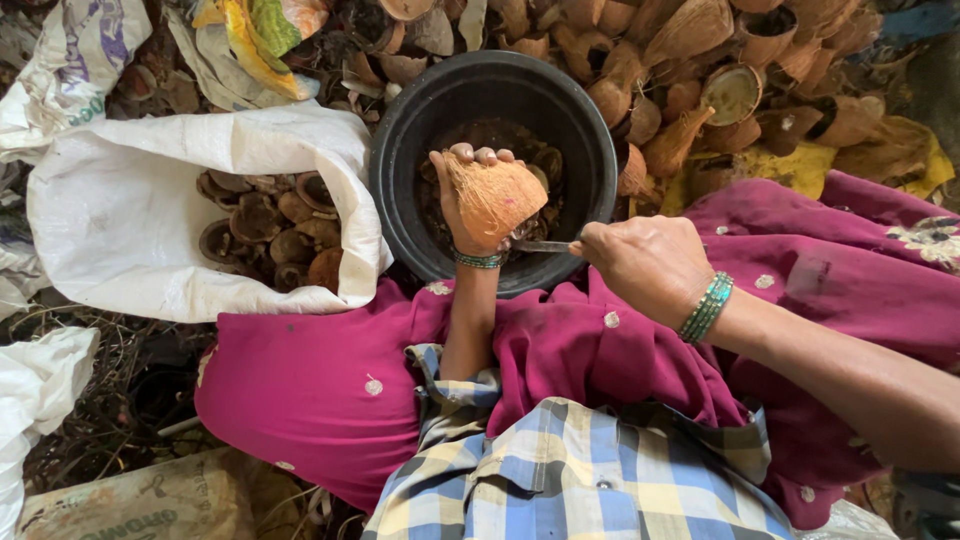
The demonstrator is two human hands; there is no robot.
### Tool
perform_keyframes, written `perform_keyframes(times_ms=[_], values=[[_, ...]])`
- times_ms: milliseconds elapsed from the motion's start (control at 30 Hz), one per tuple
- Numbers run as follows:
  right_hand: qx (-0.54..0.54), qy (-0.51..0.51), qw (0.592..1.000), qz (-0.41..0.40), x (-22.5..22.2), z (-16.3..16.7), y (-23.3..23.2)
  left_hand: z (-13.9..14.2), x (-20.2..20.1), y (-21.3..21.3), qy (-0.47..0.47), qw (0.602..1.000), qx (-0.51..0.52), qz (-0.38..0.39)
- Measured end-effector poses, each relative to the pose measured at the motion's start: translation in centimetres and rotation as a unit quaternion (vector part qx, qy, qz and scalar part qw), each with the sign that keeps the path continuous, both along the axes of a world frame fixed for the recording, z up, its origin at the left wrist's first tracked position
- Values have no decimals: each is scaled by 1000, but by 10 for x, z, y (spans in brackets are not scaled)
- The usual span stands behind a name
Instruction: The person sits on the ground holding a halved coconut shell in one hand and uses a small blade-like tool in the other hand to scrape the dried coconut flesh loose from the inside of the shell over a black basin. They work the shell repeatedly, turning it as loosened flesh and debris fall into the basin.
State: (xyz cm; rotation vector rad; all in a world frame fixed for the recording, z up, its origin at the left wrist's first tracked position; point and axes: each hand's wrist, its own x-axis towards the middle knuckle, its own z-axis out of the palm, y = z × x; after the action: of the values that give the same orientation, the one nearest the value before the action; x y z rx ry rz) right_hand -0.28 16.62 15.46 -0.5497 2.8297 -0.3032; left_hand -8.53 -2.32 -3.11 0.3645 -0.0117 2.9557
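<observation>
My left hand (462, 205) grips a half coconut shell (495, 197), its orange-brown husk side up, over a black tub (400, 150). My right hand (645, 265) is closed on a metal knife (545, 246) whose blade tip reaches under the shell's lower edge. Dark scraped pieces lie inside the tub. Both wrists wear green bangles.
A white sack (130, 220) at the left lies open, holding several empty brown shell halves (270, 225). A heap of coconut shells and husks (700, 70) fills the top right. Magenta cloth (330, 380) covers my lap; more sacks lie at the left edge.
</observation>
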Motion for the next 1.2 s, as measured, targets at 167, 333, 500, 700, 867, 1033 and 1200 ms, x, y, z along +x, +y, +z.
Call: perform_keyframes(times_ms=[167, 333, 500, 700, 867, 1033, 1200], values=[[-6, 12, 1000, 24, 0, 3, -4, 7, 2, -1, 13, 1000, -23, 15], [29, -8, 999, 28, 0, 5, -8, 17, 5, -2, 5, 999, -33, 20], [27, -17, 999, 32, 3, 1, -11, 24, 10, -6, -29, 996, -73, 30], [59, -44, 997, 19, 4, -14, -18, 16, 11, -5, -65, 988, -130, 50], [69, 9, 997, 31, 12, -32, -20, 5, 9, -8, -89, 985, -138, 57], [114, 92, 986, 79, 16, -43, -21, -1, 5, -10, -109, 978, -157, 80], [24, 130, 990, 57, 12, -34, -18, -8, 0, -17, -101, 989, -89, 62]])
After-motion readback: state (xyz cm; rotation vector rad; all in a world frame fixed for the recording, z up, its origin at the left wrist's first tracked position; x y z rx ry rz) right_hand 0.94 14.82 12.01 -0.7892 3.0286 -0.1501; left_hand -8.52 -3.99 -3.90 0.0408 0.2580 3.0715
